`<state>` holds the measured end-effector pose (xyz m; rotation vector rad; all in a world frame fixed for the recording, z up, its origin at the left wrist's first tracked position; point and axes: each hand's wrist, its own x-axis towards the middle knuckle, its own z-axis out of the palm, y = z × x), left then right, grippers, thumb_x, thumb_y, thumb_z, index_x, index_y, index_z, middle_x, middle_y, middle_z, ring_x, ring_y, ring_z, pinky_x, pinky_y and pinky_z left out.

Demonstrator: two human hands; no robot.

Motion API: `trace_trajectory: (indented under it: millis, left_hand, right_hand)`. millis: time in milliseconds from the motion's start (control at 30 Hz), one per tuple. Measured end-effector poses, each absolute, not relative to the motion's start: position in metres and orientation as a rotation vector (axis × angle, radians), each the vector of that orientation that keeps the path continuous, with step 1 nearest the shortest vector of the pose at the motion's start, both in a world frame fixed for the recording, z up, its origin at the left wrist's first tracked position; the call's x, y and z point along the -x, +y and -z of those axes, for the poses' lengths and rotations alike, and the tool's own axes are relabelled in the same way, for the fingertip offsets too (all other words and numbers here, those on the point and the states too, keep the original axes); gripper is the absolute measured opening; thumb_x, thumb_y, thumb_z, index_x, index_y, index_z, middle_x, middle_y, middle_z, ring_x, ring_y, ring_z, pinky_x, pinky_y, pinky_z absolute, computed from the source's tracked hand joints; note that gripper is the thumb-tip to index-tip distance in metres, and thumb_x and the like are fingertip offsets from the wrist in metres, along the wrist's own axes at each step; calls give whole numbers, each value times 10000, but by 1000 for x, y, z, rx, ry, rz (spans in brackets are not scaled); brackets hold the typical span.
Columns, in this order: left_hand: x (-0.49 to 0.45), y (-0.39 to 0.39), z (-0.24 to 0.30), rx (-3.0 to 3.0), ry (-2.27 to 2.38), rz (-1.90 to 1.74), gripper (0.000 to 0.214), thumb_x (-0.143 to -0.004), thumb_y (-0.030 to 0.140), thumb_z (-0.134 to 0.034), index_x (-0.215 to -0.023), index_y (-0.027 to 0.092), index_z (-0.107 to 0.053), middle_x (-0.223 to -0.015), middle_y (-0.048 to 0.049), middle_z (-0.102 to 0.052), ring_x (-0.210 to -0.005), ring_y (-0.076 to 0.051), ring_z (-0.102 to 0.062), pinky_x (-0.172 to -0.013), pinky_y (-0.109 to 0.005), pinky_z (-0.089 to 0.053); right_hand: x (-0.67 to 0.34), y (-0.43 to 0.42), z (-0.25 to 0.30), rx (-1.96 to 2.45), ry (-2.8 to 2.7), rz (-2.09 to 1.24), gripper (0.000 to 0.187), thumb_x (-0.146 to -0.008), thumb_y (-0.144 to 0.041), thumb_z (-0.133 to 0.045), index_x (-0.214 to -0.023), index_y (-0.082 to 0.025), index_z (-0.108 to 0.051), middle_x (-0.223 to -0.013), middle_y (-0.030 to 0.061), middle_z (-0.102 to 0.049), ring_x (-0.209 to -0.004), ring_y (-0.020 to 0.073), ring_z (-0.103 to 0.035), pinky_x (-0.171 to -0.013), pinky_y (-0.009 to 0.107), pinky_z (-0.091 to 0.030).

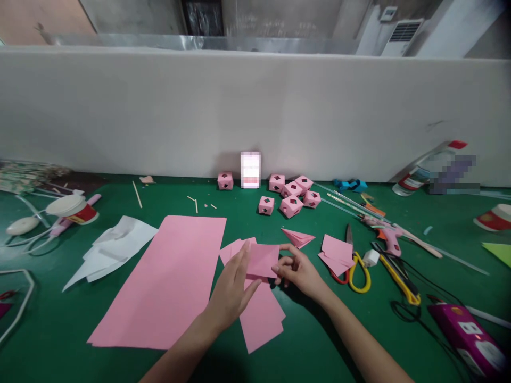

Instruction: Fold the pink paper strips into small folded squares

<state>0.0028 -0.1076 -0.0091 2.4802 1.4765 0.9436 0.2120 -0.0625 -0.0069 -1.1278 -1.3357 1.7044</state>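
Note:
A small pink paper square is held just above the green table, between my two hands. My left hand has its fingers together along the square's left edge, with the thumb below. At the right edge, my right hand pinches the square between thumb and fingers. Beneath them lie loose pink paper pieces, partly hidden by the hands. To the left rests a stack of large pink sheets. A folded pink paper piece sits just beyond my right hand, and more pink squares lie to its right.
Several pink folded paper boxes and a blurred bright phone-like screen stand near the white partition. Scissors, a utility knife and a pink glue gun lie right. Crumpled white paper and a paper cup are left.

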Motion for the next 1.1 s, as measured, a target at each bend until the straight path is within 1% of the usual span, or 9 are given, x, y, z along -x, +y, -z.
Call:
trace_trajectory:
  millis: [67,167,333,467,633,733,833,933,1100]
  left_hand:
    - [-2,-108,10,-2482,1459,-1034,755,-924,260,-499,-1510,150,-36,-1503,-203,-327,-1400,-267,-315,-1053,-435,-430]
    - [0,-108,11,-2632,1355,-1080,723,-915,161,-502,-1505,161,-84,-1418,-177,-472,-1353,-233,-402,-1056,-416,-430]
    - [4,-110,5,-2859,1066,-1130,547,-919,70,-419,-1445,114,-279,-1283,-151,-607,-1284,-202,-489,-1055,-403,-420]
    - [2,-109,-5,-2919,982,-1123,389,-907,65,-431,-1284,130,-501,-1148,-96,-690,-1178,-185,-575,-1046,-382,-423]
    - [-3,-107,-4,-2611,1137,-1187,213,-854,122,-568,-1038,189,-652,-1017,-71,-690,-1034,-198,-615,-972,-417,-469]
    - [-2,-106,0,-2355,1277,-1273,153,-859,178,-595,-976,215,-686,-1051,-85,-647,-1034,-198,-601,-869,-361,-525]
    - [0,-105,1,-2104,1353,-1238,185,-876,218,-582,-1039,214,-669,-1114,-86,-645,-1029,-190,-618,-866,-341,-537]
    - [0,-103,-1,-1869,1383,-1136,228,-869,246,-594,-1086,198,-648,-957,-51,-710,-802,-148,-672,-694,-253,-562]
    - [-1,-104,-3,-1732,1424,-1091,242,-838,261,-637,-1071,199,-659,-890,-31,-738,-735,-140,-679,-630,-214,-539]
  right_hand:
    - [-208,-66,6,1077,-1309,-1766,491,-716,-440,-734,-1057,-239,-445,-674,-57,-620,-582,179,-692,-425,199,-439]
    - [-203,-70,2,1041,-1329,-1807,468,-740,-445,-717,-1059,-226,-453,-672,-40,-635,-612,195,-711,-447,199,-452]
    - [-203,-70,-6,1027,-1318,-1848,462,-758,-414,-710,-1095,-221,-460,-646,-29,-657,-611,188,-704,-501,222,-486]
    - [-206,-67,-4,980,-1293,-1877,432,-762,-386,-708,-1084,-214,-477,-670,-9,-668,-624,176,-687,-528,238,-502]
    - [-206,-67,-1,971,-1307,-1824,353,-757,-352,-705,-1041,-213,-548,-734,-18,-644,-618,131,-644,-589,254,-514]
    - [-204,-68,0,963,-1377,-1788,275,-774,-317,-682,-1004,-198,-589,-707,-21,-634,-621,123,-631,-627,261,-514]
    - [-202,-69,2,948,-1411,-1751,233,-781,-271,-660,-992,-183,-622,-736,-7,-641,-664,129,-644,-656,266,-515]
    - [-202,-69,2,966,-1429,-1743,242,-777,-238,-640,-1011,-176,-635,-744,3,-649,-669,141,-656,-664,277,-514]
    - [-206,-69,-7,915,-1495,-1694,292,-790,-281,-626,-1063,-182,-652,-945,50,-661,-780,157,-652,-721,286,-508]
